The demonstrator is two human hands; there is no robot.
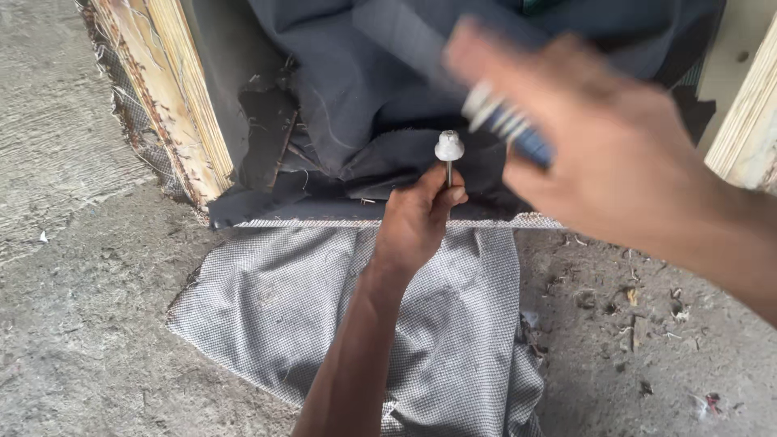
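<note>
My left hand (417,214) pinches the thin shaft of a metal punch tool (449,150) with a rounded silvery head, holding it upright on dark navy fabric (364,89). My right hand (599,137) is raised above and to the right, blurred with motion, gripping a tool with a blue and silver handle (514,129). The rest of that tool is hidden behind my palm. A checked grey cloth (453,324) lies on the floor under my left forearm.
A wooden frame edge (166,89) with frayed mesh stands at the upper left, and another pale wooden piece (749,121) at the right. The rough concrete floor (81,307) carries scattered debris at the lower right (639,307).
</note>
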